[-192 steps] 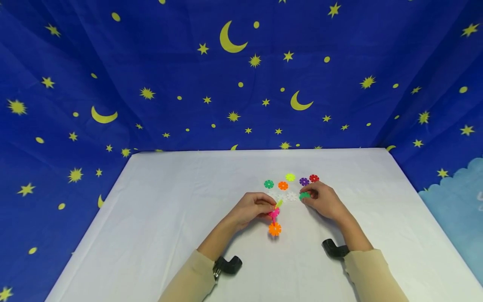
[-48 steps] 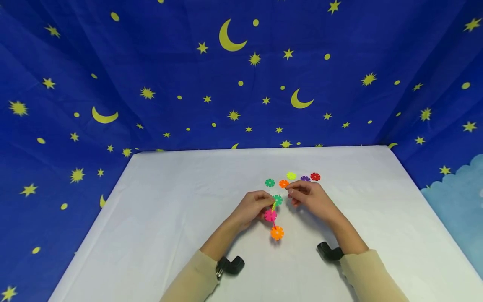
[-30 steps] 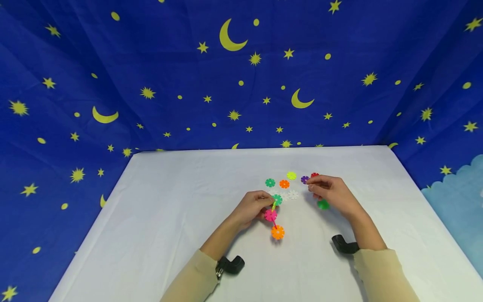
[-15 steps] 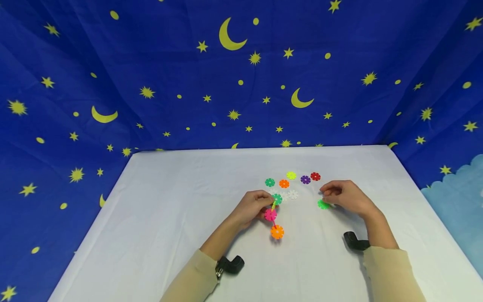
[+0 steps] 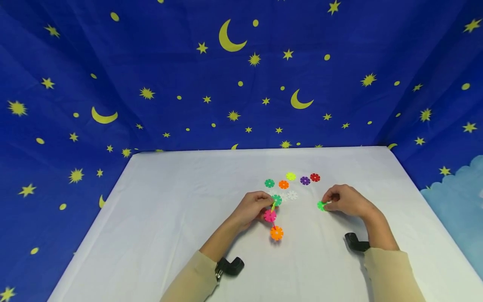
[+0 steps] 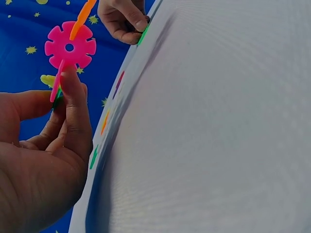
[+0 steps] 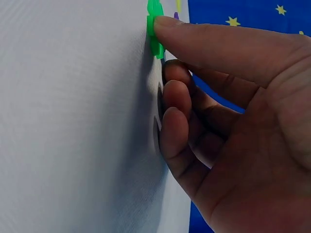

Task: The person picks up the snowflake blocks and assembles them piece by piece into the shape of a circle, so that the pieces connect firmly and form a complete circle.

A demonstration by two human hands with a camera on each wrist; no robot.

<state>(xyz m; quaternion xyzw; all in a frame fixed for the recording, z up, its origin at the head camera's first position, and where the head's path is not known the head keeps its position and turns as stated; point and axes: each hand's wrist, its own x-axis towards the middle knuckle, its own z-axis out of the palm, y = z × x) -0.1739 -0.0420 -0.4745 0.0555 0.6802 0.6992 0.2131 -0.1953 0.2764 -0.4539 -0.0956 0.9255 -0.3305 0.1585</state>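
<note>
My left hand [image 5: 253, 207] pinches a chain of slotted snowflake discs above the table. From its lower end the chain runs orange disc [image 5: 276, 233], pink disc [image 5: 269, 216], a yellow disc seen edge-on [image 5: 273, 207] and teal-green disc [image 5: 277, 200]. In the left wrist view, thumb and fingertips grip near the green and yellow end, with the pink disc [image 6: 58, 43] sticking up. Off to the right, my right hand [image 5: 345, 201] pinches a loose bright green disc [image 5: 320, 206] at the tabletop; its thumb lies across that disc [image 7: 154, 39] in the right wrist view.
Loose discs lie behind the hands: green [image 5: 269, 183], orange [image 5: 284, 184], yellow [image 5: 290, 176], purple [image 5: 305, 180], red [image 5: 315, 177] and white [image 5: 292, 195]. A white cloth [image 5: 170, 201] covers the table. A blue star-patterned curtain [image 5: 241, 84] stands behind.
A teal-green disc that my right hand held earlier now sits on the chain's upper end. My right hand has moved right and taken hold of the bright green disc. The left stays nearly still.
</note>
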